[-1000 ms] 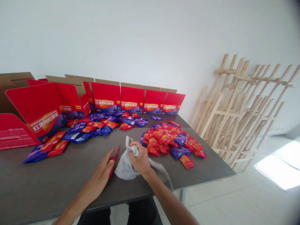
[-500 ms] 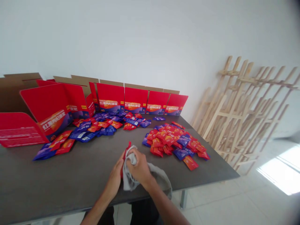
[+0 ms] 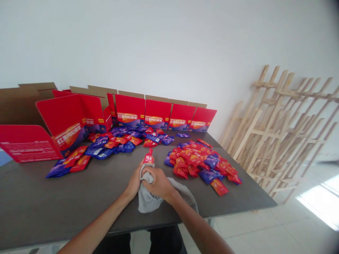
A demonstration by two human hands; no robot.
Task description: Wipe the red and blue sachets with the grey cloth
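Observation:
A red pouch (image 3: 148, 157) with white lettering stands up out of my two closed hands, close to the table's front edge. My left hand (image 3: 135, 181) is wrapped round its left side, the fingers mostly hidden behind it. In my right hand (image 3: 156, 181) a grey cloth (image 3: 148, 199) is bunched and pressed against the pouch. One end of the cloth trails to the right over the table. To the right of my hands lies a heap of red and purple pouches (image 3: 194, 157).
More loose pouches (image 3: 124, 137) lie across the back of the dark table (image 3: 87, 201). Behind them stands a row of open red cartons (image 3: 129, 109), with larger ones (image 3: 63, 120) at left. Wooden easels (image 3: 275, 130) lean at the right, beyond the table.
The pouch has turned so its lettered top shows above the cloth. My right hand has moved slightly along it, and the whole view has shifted a little.

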